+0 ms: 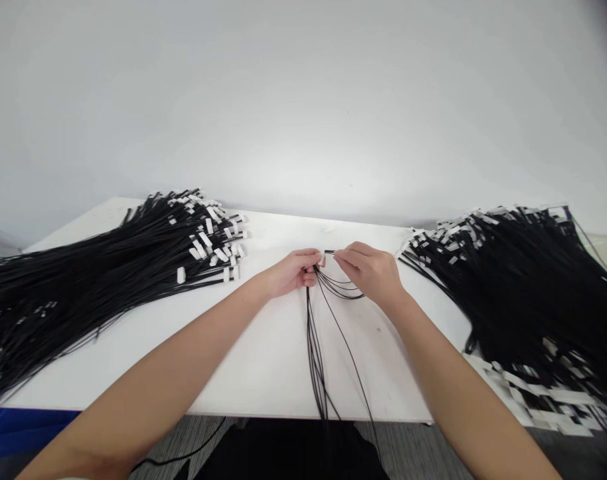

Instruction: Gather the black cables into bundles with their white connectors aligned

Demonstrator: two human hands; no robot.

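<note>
Left hand point(290, 272) pinches thin black cables point(316, 347) | right hand point(370, 270) nips one end beside them — keep the ends level, grip light | cable piles point(108, 273) flank them on the surface point(263, 360)

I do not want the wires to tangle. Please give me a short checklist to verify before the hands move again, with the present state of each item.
1. Left hand closed around the thin black wires: ok.
2. Right hand pinching the wire ends: ok.
3. Held wires kept apart from the left pile and the right pile: ok.
4. Wires hanging free over the table edge: ok.
5. All ends aligned between the fingers: cannot tell.
</note>
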